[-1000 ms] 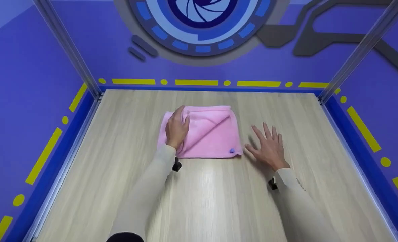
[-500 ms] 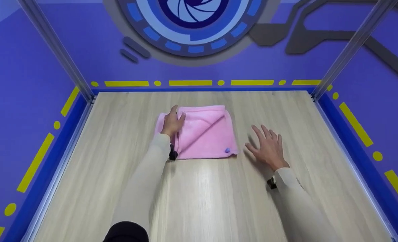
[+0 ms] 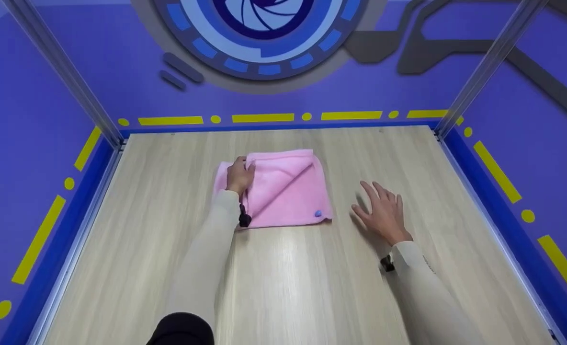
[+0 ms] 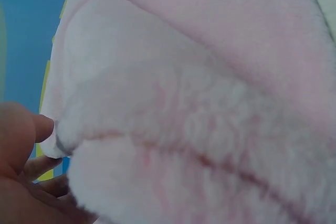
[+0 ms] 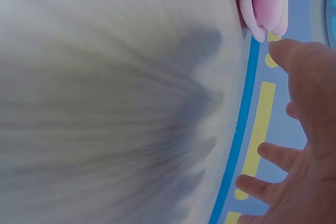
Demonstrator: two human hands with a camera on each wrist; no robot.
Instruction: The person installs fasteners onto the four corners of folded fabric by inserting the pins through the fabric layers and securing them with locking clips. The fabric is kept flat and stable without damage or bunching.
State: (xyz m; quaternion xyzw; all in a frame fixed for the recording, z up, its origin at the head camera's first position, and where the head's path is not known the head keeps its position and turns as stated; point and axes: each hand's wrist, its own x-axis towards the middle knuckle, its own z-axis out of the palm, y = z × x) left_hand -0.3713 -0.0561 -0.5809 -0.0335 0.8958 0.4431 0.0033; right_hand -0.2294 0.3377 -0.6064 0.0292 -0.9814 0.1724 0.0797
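A folded pink towel [image 3: 293,196] lies on the wooden tabletop, with a diagonal fold across its top layer and a small blue spot [image 3: 318,213] at its near right corner. My left hand [image 3: 240,177] pinches the upper layer near its far left corner. In the left wrist view the thumb [image 4: 44,128] lies above that corner and the fingers below it; the fluffy fold edge [image 4: 173,145] fills much of that view. To the right of the towel, my right hand [image 3: 384,215] hovers over the table, fingers spread and holding nothing.
The pale wooden tabletop [image 3: 283,282] is bounded by blue walls [image 3: 96,86] at the back, left and right. Metal posts [image 3: 484,72] stand in the back corners. A dark rounded object [image 3: 182,329] shows at the bottom edge by the left forearm.
My left hand has gone from lying over the towel's left part to pinching its upper layer's edge. The right hand's fingers bend slightly more. The head view has shifted a little.
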